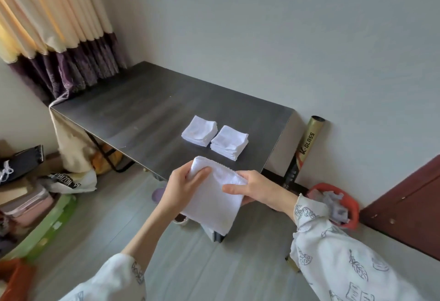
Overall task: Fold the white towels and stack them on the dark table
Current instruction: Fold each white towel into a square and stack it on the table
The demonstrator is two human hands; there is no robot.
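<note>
Two hands hold one white terry towel above the near edge of the dark table, where two stacks of folded towels lie.

The left hand [184,187] grips the upper left part of the soft white terry towel [215,201], its fingers curled over the folded top edge. The right hand [254,188] pinches the right side, the thumb on top and the fingers under the cloth. The towel hangs down in front of the dark grey rectangular table [133,110]. On the table stand two stacks of small folded white towels, the left stack [199,131] and the right stack [229,143], just beside each other. One gold and black tube [303,150] leans on the wall at the right. One red basket [342,201] sits on the floor.
</note>
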